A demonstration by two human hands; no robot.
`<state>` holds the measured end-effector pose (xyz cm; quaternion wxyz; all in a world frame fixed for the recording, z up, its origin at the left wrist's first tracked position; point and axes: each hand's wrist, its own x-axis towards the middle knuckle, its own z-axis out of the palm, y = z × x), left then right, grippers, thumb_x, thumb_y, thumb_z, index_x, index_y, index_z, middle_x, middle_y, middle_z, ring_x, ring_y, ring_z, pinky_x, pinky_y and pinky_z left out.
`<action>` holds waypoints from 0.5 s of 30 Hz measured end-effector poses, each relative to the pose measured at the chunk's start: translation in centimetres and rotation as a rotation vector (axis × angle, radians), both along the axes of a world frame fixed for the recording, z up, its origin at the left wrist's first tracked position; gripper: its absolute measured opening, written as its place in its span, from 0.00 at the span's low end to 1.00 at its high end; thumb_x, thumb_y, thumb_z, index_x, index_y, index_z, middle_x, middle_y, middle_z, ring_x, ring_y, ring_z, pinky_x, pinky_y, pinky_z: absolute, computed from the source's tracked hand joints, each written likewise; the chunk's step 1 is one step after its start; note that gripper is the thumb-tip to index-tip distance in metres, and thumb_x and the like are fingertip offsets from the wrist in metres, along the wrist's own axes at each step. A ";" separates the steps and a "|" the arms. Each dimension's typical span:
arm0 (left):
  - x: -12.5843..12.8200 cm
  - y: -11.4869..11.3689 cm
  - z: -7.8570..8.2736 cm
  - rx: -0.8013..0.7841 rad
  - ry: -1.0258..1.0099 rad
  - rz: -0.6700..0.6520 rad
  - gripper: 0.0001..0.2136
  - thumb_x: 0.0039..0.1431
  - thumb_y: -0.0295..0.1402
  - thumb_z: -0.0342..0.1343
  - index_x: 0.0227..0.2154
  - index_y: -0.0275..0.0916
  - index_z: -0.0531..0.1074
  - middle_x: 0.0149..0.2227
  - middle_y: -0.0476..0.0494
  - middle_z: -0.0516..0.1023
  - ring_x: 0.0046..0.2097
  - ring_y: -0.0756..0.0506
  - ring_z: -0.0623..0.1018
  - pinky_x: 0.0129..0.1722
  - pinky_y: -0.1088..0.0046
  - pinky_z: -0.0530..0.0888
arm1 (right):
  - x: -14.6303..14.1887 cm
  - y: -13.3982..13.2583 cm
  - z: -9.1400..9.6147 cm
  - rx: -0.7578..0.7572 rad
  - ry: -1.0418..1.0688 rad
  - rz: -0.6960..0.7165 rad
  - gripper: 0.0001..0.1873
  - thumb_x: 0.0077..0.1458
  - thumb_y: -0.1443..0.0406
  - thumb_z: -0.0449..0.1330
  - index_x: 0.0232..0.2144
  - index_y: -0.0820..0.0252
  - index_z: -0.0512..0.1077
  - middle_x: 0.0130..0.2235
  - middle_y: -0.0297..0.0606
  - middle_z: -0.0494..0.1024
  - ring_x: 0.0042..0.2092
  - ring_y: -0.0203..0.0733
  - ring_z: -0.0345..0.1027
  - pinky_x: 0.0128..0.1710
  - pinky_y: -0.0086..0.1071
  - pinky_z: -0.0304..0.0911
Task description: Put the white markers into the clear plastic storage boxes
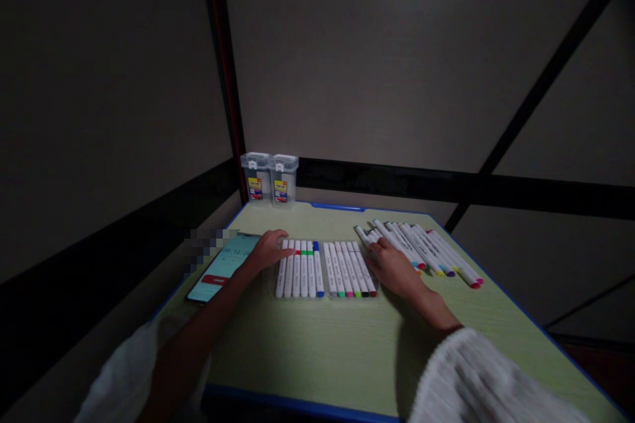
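Observation:
My left hand rests at the left edge of a clear tray of white markers, fingers stretched and thumb reaching over the nearest ones. In that tray the markers lie side by side, one with a blue cap. Beside it sits a second clear tray, where markers with green, pink, black and brown ends lie in a row. To its right, my right hand is closed around a white marker at the left side of a loose pile of markers. Its fingertips are partly hidden.
A phone showing a timer lies left of the trays, partly behind my left forearm. Two lidded clear plastic boxes with yellow labels stand at the far left corner of the blue-edged table. Dark-striped walls rise behind it.

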<state>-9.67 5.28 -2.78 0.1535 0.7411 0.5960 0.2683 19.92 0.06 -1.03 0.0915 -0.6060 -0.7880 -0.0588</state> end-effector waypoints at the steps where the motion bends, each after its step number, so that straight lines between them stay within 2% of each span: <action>1: 0.0 0.0 0.0 0.002 0.003 0.001 0.21 0.41 0.39 0.57 0.39 0.36 0.70 0.40 0.42 0.73 0.41 0.44 0.73 0.40 0.70 0.70 | 0.0 0.0 0.0 0.000 -0.001 0.001 0.10 0.53 0.66 0.49 0.37 0.64 0.66 0.39 0.48 0.68 0.39 0.46 0.66 0.37 0.34 0.58; 5: 0.0 0.1 -0.1 0.012 0.019 0.009 0.19 0.46 0.39 0.52 0.41 0.35 0.69 0.38 0.42 0.73 0.40 0.45 0.73 0.41 0.69 0.69 | 0.0 0.0 0.0 -0.009 -0.005 -0.011 0.10 0.53 0.66 0.49 0.37 0.63 0.66 0.39 0.48 0.68 0.39 0.46 0.66 0.37 0.34 0.58; 8: -0.1 0.4 -0.1 0.027 0.042 -0.002 0.14 0.51 0.36 0.46 0.38 0.35 0.69 0.37 0.42 0.74 0.41 0.45 0.72 0.42 0.68 0.67 | 0.0 0.0 0.1 -0.011 -0.005 -0.009 0.10 0.52 0.67 0.50 0.37 0.63 0.66 0.40 0.47 0.68 0.39 0.46 0.66 0.37 0.34 0.58; 15: 0.1 0.4 0.6 0.049 0.088 -0.058 0.14 0.53 0.32 0.40 0.30 0.36 0.71 0.32 0.43 0.75 0.37 0.46 0.72 0.39 0.70 0.67 | -0.1 -0.1 0.2 -0.014 -0.005 -0.008 0.11 0.54 0.65 0.49 0.37 0.64 0.66 0.40 0.48 0.68 0.39 0.46 0.66 0.37 0.34 0.57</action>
